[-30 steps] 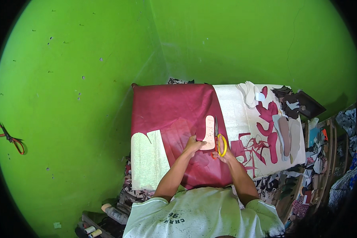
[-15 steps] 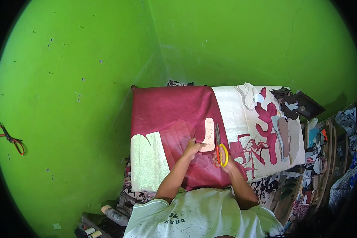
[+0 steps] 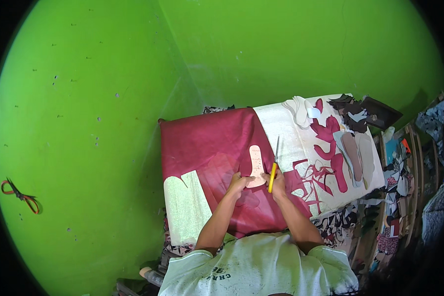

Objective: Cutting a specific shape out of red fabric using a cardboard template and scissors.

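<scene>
Now turned edge-on and upright just right of centre: yellow-handled scissors (image 3: 273,172), gripped by the right hand (image 3: 278,183), blades pointing to the upper frame; half a second earlier tilted, handle loops showing. Left hand (image 3: 238,183) pressing flat on the lower end of the pale sole-shaped template (image 3: 255,165), lying on the dark red sheet (image 3: 207,148) mid-frame. Probably lining up for a cut beside the template. Further right, red offcuts (image 3: 330,148) on the table (image 3: 291,143).
</scene>
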`<state>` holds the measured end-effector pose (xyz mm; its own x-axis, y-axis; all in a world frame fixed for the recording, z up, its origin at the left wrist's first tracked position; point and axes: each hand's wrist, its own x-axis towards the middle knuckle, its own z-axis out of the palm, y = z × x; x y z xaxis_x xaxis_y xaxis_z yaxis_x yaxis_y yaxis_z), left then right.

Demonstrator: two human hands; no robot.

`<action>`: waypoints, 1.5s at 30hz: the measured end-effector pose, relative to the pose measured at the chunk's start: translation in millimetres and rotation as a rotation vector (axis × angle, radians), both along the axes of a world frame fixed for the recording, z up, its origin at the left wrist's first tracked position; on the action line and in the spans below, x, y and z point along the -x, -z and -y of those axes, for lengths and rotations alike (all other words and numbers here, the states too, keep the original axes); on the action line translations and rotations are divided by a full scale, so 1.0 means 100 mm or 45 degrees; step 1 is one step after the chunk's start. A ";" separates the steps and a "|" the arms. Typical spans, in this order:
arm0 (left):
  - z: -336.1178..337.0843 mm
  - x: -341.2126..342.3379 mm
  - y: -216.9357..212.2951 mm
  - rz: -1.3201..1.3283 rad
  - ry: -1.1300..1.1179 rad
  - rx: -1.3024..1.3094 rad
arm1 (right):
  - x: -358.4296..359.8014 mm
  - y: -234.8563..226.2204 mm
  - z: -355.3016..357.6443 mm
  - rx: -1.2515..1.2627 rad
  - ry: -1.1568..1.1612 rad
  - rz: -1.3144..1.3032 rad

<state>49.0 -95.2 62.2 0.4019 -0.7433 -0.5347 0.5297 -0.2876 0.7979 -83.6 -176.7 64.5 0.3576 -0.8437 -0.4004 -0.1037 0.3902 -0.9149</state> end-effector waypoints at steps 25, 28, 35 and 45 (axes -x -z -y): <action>0.77 -0.45 -0.13 -0.028 0.169 -0.287 | 0.12 0.16 0.05 0.071 -0.103 -0.011; 0.75 -0.52 -0.04 -0.125 0.113 -0.268 | 0.33 0.06 0.07 -0.122 -0.291 0.161; 0.75 -0.49 -0.04 -0.041 0.105 -0.251 | 0.79 -0.04 0.19 -0.635 -0.690 0.366; 0.70 -0.45 -0.11 0.065 0.097 -0.225 | 0.65 -0.02 0.45 -0.804 -0.940 0.424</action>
